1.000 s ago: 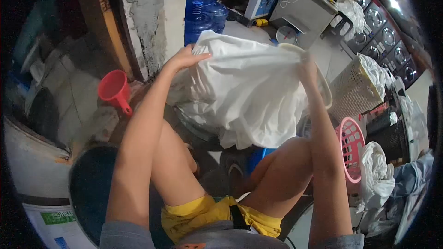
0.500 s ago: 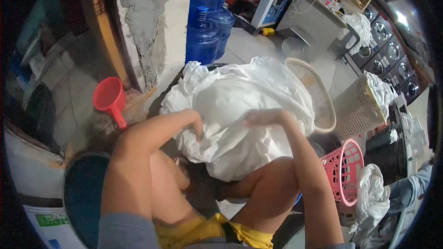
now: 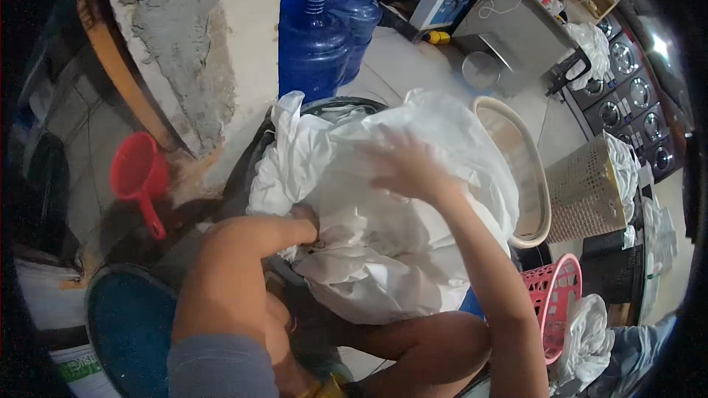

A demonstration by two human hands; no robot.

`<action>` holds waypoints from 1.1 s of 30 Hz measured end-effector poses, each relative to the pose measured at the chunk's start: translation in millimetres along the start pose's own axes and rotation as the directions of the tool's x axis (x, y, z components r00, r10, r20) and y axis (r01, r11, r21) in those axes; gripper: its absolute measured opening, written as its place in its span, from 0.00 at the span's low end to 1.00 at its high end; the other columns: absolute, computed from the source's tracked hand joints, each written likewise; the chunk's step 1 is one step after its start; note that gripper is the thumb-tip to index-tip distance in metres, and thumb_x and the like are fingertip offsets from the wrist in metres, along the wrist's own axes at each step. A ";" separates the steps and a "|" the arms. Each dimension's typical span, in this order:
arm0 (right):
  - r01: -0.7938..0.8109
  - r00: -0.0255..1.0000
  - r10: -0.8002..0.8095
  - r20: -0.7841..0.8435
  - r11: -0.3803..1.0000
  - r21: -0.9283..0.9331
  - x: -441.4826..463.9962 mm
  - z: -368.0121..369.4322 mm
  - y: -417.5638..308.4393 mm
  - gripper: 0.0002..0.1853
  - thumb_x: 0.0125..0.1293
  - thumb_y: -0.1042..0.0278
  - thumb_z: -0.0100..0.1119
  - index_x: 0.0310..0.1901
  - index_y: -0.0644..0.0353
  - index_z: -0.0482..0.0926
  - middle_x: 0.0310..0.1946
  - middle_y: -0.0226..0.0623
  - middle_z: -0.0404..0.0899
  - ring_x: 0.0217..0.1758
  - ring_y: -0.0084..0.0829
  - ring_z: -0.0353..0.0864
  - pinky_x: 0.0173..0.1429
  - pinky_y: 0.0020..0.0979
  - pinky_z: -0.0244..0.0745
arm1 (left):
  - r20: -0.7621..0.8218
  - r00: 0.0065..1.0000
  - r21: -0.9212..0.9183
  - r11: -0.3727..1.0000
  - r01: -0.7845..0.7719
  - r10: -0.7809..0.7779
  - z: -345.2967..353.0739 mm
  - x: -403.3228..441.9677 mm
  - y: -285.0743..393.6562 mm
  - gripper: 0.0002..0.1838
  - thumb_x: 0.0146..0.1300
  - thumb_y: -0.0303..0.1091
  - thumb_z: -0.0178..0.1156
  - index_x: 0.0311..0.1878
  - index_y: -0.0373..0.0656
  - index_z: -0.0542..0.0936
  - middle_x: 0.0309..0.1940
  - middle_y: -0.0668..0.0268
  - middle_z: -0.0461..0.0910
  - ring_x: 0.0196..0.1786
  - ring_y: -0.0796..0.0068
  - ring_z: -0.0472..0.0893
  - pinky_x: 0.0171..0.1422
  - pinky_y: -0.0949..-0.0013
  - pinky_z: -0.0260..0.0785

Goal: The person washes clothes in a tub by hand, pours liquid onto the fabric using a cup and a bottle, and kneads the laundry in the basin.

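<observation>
Ok, LH (image 3: 304,224) in cloth (image 3: 391,222) (RH (image 3: 407,166) splayed).

The sleeve (image 3: 221,367) is short and grey; the shorts (image 3: 330,388) yellow.

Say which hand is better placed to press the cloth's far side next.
Probably the right hand: it is open over the cloth, farther out, while the left hand sits nearer, partly hidden by it.
</observation>
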State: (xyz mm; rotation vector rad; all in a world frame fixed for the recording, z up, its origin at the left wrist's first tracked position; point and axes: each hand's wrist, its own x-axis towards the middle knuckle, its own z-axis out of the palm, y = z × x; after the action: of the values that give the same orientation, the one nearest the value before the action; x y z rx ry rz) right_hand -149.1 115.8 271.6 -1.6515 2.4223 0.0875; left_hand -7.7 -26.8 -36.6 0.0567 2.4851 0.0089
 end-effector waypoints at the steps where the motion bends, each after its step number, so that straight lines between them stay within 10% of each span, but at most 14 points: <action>1: -0.045 0.994 0.048 0.096 0.999 -0.029 12.1 10.9 -4.6 0.43 0.51 0.43 0.68 0.69 0.24 0.59 0.75 0.43 0.48 0.75 0.64 0.40 0.68 0.70 0.46 | -0.051 0.999 -0.004 1.000 0.014 -0.014 -0.9 -5.5 1.3 0.34 0.53 0.50 0.63 0.63 0.47 0.73 0.64 0.55 0.70 0.65 0.59 0.70 0.66 0.56 0.61; 5: -0.033 0.948 -0.048 0.315 0.968 0.248 55.1 79.4 30.7 0.56 0.39 0.30 0.69 0.72 0.26 0.53 0.74 0.49 0.47 0.77 0.64 0.30 0.64 0.79 0.39 | -0.239 0.970 0.000 0.999 0.054 -0.053 -4.2 -29.3 9.1 0.34 0.53 0.48 0.62 0.65 0.47 0.71 0.65 0.56 0.68 0.65 0.60 0.69 0.66 0.55 0.61; 10: -0.135 0.898 0.079 0.433 0.986 0.099 100.5 162.8 54.9 0.56 0.42 0.27 0.66 0.73 0.28 0.49 0.74 0.52 0.47 0.76 0.65 0.35 0.67 0.74 0.42 | -0.402 0.915 0.031 0.999 0.037 -0.021 -30.3 -71.5 10.6 0.35 0.55 0.46 0.60 0.67 0.48 0.69 0.67 0.57 0.67 0.66 0.61 0.68 0.67 0.53 0.61; 12: -0.160 0.882 0.077 0.466 0.977 0.142 108.7 179.6 63.0 0.56 0.42 0.27 0.66 0.73 0.30 0.49 0.74 0.51 0.47 0.76 0.63 0.37 0.68 0.73 0.42 | -0.302 0.953 -0.021 1.000 -0.019 0.012 -51.5 -93.9 7.0 0.35 0.55 0.45 0.60 0.67 0.48 0.68 0.68 0.58 0.66 0.66 0.61 0.68 0.67 0.52 0.60; 16: -0.112 0.878 0.042 0.476 0.986 0.121 117.1 186.0 68.4 0.55 0.44 0.30 0.66 0.73 0.33 0.51 0.74 0.51 0.48 0.76 0.59 0.45 0.70 0.67 0.47 | 0.421 0.879 -0.449 0.893 -0.013 0.225 -139.7 -109.5 -30.3 0.32 0.54 0.42 0.58 0.66 0.49 0.69 0.65 0.48 0.66 0.61 0.53 0.70 0.59 0.59 0.68; 18: -0.115 0.878 0.018 0.477 0.978 0.175 110.2 170.7 65.1 0.54 0.44 0.32 0.67 0.73 0.36 0.54 0.73 0.52 0.49 0.74 0.57 0.50 0.70 0.62 0.51 | 0.109 0.993 -0.463 0.882 0.085 -0.039 -167.8 -117.6 -50.5 0.31 0.55 0.42 0.58 0.65 0.49 0.69 0.62 0.46 0.68 0.62 0.51 0.69 0.61 0.58 0.66; 20: -0.081 0.888 -0.052 0.457 0.960 0.268 113.4 177.6 70.4 0.52 0.43 0.36 0.69 0.71 0.38 0.56 0.73 0.53 0.51 0.72 0.59 0.55 0.70 0.58 0.54 | -0.539 0.785 -0.464 0.886 0.026 -0.306 -173.3 -130.2 -57.2 0.31 0.57 0.44 0.59 0.64 0.48 0.69 0.60 0.47 0.69 0.62 0.52 0.69 0.64 0.57 0.63; 21: -0.063 0.894 -0.085 0.440 0.949 0.310 116.0 179.7 74.9 0.52 0.43 0.38 0.70 0.71 0.39 0.58 0.72 0.53 0.52 0.71 0.59 0.57 0.70 0.55 0.56 | -0.543 0.782 -0.439 0.897 0.046 -0.306 -174.2 -123.3 -59.2 0.31 0.58 0.46 0.59 0.65 0.48 0.69 0.60 0.47 0.69 0.62 0.51 0.68 0.65 0.56 0.63; 27: 0.017 0.982 0.072 -0.177 0.890 0.456 75.0 98.2 75.3 0.28 0.40 0.56 0.73 0.48 0.53 0.81 0.44 0.52 0.81 0.47 0.46 0.81 0.54 0.40 0.74 | -0.524 0.780 -0.373 0.916 0.149 -0.341 -170.3 -5.4 -100.2 0.37 0.60 0.60 0.55 0.70 0.53 0.64 0.62 0.46 0.66 0.63 0.40 0.65 0.65 0.48 0.62; 28: -0.028 0.921 0.208 -0.331 0.879 0.476 68.2 78.4 79.5 0.18 0.41 0.59 0.72 0.35 0.59 0.83 0.30 0.48 0.83 0.35 0.42 0.84 0.45 0.35 0.77 | -0.475 0.809 -0.394 0.906 0.157 -0.346 -185.8 -11.2 -93.5 0.39 0.60 0.61 0.55 0.71 0.54 0.62 0.62 0.46 0.65 0.63 0.38 0.65 0.64 0.47 0.63; 32: 0.148 0.664 0.214 -0.716 0.902 0.407 36.1 18.5 187.2 0.06 0.56 0.73 0.60 0.36 0.61 0.81 0.35 0.46 0.81 0.36 0.39 0.82 0.40 0.37 0.75 | -0.427 0.817 -0.471 0.867 0.163 -0.386 -155.2 14.4 -89.1 0.41 0.58 0.66 0.54 0.73 0.66 0.56 0.66 0.47 0.62 0.63 0.32 0.64 0.66 0.39 0.59; 33: -0.250 0.720 0.346 -0.602 0.938 0.240 19.9 1.4 184.2 0.08 0.57 0.73 0.60 0.39 0.60 0.82 0.35 0.47 0.81 0.35 0.39 0.82 0.39 0.37 0.75 | -0.396 0.838 -0.503 0.852 0.144 -0.375 -152.0 19.3 -91.1 0.40 0.59 0.66 0.52 0.73 0.66 0.55 0.66 0.47 0.62 0.63 0.32 0.64 0.66 0.40 0.60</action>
State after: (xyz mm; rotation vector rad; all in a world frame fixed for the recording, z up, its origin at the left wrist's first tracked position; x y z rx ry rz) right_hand -326.5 166.1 253.7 -1.3473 3.0800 -0.7062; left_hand -119.2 -115.8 70.3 -0.5655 2.8942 0.5549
